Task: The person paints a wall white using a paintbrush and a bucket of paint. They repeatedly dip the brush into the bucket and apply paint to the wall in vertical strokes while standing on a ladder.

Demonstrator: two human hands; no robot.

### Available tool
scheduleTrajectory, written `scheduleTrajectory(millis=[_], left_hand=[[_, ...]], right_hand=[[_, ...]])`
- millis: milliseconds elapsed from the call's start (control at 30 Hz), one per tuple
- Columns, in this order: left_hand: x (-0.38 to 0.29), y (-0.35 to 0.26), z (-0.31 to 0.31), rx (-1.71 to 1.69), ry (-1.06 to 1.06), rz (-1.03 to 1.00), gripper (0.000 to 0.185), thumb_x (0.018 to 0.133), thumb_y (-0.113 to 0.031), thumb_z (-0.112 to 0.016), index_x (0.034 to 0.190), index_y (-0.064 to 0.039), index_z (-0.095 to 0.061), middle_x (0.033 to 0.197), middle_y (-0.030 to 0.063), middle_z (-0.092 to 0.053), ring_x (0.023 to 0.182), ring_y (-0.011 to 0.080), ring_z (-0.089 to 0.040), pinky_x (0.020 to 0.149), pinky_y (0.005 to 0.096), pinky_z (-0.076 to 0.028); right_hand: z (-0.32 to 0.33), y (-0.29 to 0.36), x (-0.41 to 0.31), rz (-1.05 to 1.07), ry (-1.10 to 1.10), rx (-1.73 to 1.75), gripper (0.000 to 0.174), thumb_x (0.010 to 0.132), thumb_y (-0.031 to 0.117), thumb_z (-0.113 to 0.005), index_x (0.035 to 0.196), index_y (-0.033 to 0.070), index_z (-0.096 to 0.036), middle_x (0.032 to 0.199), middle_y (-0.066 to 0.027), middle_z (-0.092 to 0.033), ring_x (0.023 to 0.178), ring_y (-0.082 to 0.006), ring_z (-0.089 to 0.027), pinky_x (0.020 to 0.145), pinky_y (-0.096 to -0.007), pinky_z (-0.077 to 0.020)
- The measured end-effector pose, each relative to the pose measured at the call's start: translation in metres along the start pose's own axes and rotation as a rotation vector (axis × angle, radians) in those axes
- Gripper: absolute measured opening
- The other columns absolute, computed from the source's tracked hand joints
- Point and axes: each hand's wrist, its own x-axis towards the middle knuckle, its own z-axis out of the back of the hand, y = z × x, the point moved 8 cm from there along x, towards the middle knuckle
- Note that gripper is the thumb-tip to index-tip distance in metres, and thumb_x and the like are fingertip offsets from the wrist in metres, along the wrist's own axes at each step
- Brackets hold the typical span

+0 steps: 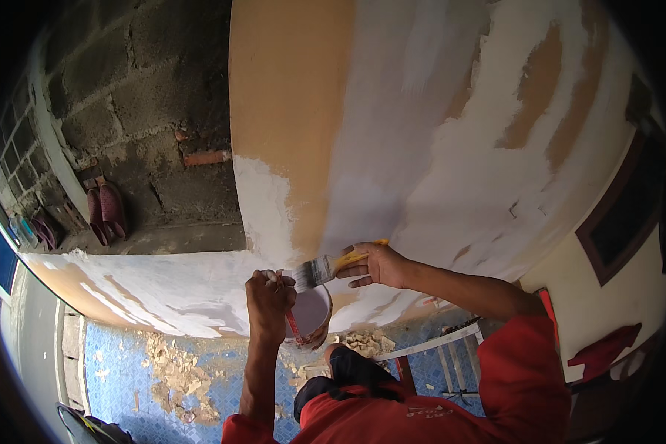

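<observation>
My left hand (270, 302) grips the red handle strap of a paint bucket (313, 322) and holds it up in front of the wall. Pale greyish-lilac paint fills part of the bucket. In my right hand (378, 265) is a paintbrush (317, 272) with a yellow handle; its paint-smeared bristles point left, above the bucket's far rim. Whether the bristles touch the rim, I cannot tell. Behind both hands stands the wall (377, 183), patched in white, orange-tan and fresh greyish-lilac paint.
A ledge (188, 238) in a block-wall recess holds maroon shoes (106, 211). Paint flakes (177, 377) lie on the blue tiled floor (122, 366). A white metal frame (449, 338) stands low at the right, near a dark-framed opening (621, 211) and a hanging red cloth (605, 352).
</observation>
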Motion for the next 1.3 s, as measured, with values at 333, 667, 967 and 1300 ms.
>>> scheduleTrajectory(millis=[333,667,967,1300], left_hand=[[-0.017,-0.003,0.019,0.583,-0.074,-0.132,0.016,0.091,0.008,-0.057,0.088,-0.004,-0.046,0.085,0.0092,-0.058,0.065,0.0111,-0.047,0.053,0.0241,-0.039],[-0.032,0.072,0.118,-0.014,-0.372,0.168,0.039,0.106,-0.044,-0.047,0.082,-0.014,-0.053,0.074,0.0072,-0.059,0.055,0.0156,-0.045,0.050,0.0274,-0.034],[-0.054,0.088,0.171,0.062,-0.472,0.226,0.039,0.104,-0.046,-0.041,0.079,-0.016,-0.046,0.071,0.0080,-0.055,0.050,0.0174,-0.042,0.046,0.0301,-0.032],[-0.060,0.101,0.192,0.056,-0.482,0.231,0.038,0.105,-0.049,-0.044,0.090,-0.014,-0.052,0.075,0.0082,-0.058,0.053,0.0150,-0.046,0.050,0.0272,-0.035]], right_hand=[[0.012,0.144,-0.115,0.619,-0.131,-0.134,0.026,0.100,0.028,-0.069,0.122,0.021,-0.056,0.122,-0.0089,-0.066,0.113,-0.0278,-0.068,0.087,-0.0479,-0.0582],[0.006,0.241,-0.228,1.117,-0.769,-1.023,0.029,0.100,0.015,-0.065,0.123,-0.002,-0.067,0.109,-0.0072,-0.071,0.090,-0.0127,-0.067,0.078,-0.0282,-0.0564],[0.004,0.307,-0.242,1.228,-1.007,-1.193,0.021,0.096,0.006,-0.065,0.114,-0.002,-0.072,0.099,-0.0028,-0.072,0.083,-0.0055,-0.061,0.074,-0.0236,-0.0532],[0.001,0.278,-0.239,1.599,-0.945,-1.748,0.032,0.089,-0.005,-0.066,0.121,0.002,-0.068,0.113,-0.0149,-0.065,0.099,-0.0303,-0.069,0.085,-0.0364,-0.0563]])
